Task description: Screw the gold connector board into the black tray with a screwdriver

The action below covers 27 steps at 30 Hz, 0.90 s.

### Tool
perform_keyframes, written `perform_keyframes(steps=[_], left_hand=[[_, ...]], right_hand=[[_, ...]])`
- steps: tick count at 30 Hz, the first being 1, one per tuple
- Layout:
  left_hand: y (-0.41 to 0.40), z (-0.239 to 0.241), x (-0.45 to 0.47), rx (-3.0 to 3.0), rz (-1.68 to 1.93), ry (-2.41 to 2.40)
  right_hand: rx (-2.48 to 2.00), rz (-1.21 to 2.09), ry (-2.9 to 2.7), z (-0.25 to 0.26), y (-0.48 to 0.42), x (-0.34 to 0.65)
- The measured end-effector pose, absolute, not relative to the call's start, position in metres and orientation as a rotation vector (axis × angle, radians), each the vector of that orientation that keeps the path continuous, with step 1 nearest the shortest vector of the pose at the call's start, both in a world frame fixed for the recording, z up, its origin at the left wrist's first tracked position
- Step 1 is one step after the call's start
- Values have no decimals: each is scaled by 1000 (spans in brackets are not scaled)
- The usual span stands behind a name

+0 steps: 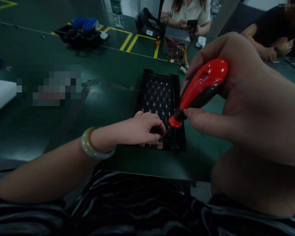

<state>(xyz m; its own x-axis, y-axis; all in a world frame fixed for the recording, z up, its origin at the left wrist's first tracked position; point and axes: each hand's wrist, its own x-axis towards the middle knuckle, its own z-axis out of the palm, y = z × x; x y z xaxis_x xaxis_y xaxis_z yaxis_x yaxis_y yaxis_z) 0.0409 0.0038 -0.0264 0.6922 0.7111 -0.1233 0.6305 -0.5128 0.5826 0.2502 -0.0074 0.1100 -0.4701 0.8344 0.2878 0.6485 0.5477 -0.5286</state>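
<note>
A screwdriver (204, 83) with a red and black handle is gripped in my right hand (248, 95), tilted so its thin shaft points down and left. Its tip reaches the near end of a black plastic panel (178, 98), where a small gold-and-orange circuit strip (159, 145) shows. My left hand (147, 126) rests on that near end, thumb and fingers curled in close to the tip. Whatever those fingers pinch is too small or hidden to make out. Rows of pale raised spots cover the panel's dark inner face.
Beyond the panel stands a grey metal box (175, 36) with loose coloured wires (178, 54). A black tray (80, 36) with something blue, a water bottle (117, 14) and a black headset (147, 21) are farther back. Two people sit across the green table (108, 70).
</note>
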Motion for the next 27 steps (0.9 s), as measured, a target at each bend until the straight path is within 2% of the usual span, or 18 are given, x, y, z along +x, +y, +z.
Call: perform_keyframes(steps=[9, 19, 23, 27], left_hand=[[4, -27, 42, 2312, 233, 992], [2, -27, 43, 2318, 249, 1022], [1, -21, 43, 2303, 233, 1018], [-1, -13, 43, 2303, 201, 1015]], right_hand=[[-1143, 348, -2445, 106, -6, 256], [-963, 526, -2495, 106, -10, 254], [-921, 600, -2276, 93, -9, 247], [-832, 780, -1840, 54, -5, 241]])
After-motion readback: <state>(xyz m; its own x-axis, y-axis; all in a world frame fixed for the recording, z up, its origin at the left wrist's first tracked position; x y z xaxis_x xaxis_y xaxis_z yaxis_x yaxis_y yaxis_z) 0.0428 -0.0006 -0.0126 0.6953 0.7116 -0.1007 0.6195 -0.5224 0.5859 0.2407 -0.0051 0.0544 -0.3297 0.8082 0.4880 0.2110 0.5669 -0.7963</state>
